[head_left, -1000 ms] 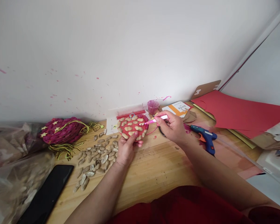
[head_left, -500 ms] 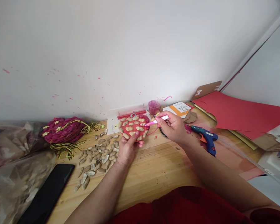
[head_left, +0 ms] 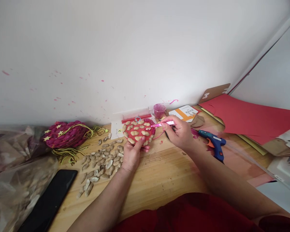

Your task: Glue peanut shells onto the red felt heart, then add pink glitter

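Note:
My left hand (head_left: 134, 152) grips the lower edge of a red round disc (head_left: 140, 132), its thumb on the front face. Peanut shells (head_left: 134, 133) cover the disc, and those along its right side are coloured deep pink. Between the fingertips of my right hand (head_left: 180, 131) is a white-handled paintbrush (head_left: 165, 124) with a pink tip, which meets the disc's right part. Whether the tip touches a shell or the disc cannot be made out. Behind the disc stands a clear cup (head_left: 159, 110) stained with pink paint.
Loose peanut shells (head_left: 103, 161) lie left of my left hand. Further left are finished-looking pink discs with stars (head_left: 65, 133), a black phone (head_left: 49, 199) and plastic bags (head_left: 16, 190). On the right are a blue glue gun (head_left: 216, 145) and red card sheets (head_left: 251, 117).
The brush tip has shifted slightly up and right on the disc. My right hand has moved a little with it, and the left hand keeps its hold.

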`<action>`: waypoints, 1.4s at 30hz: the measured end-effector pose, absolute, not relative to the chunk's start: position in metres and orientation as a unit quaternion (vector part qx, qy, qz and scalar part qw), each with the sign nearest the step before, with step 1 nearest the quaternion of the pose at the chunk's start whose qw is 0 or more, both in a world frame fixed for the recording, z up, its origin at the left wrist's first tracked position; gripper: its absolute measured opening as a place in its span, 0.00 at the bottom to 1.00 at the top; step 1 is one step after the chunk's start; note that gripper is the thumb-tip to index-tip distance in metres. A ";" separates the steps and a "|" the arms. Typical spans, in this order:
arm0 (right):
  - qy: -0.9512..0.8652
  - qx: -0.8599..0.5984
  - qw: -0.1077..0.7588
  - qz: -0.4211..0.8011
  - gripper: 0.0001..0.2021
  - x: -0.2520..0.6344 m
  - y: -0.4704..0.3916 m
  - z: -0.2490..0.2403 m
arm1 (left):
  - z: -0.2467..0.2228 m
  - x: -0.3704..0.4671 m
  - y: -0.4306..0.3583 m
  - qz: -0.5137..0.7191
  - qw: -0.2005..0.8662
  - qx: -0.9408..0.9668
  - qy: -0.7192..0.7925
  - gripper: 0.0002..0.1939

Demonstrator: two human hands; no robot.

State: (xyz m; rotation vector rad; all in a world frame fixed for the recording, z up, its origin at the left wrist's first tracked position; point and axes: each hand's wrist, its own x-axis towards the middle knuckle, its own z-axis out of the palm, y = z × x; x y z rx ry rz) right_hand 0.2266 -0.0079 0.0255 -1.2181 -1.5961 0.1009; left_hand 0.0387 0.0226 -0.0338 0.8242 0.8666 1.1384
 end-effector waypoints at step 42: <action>-0.728 -0.473 0.497 0.017 0.04 0.217 -0.011 0.027 | -0.031 0.039 0.021 0.499 0.663 0.377 0.412 0.25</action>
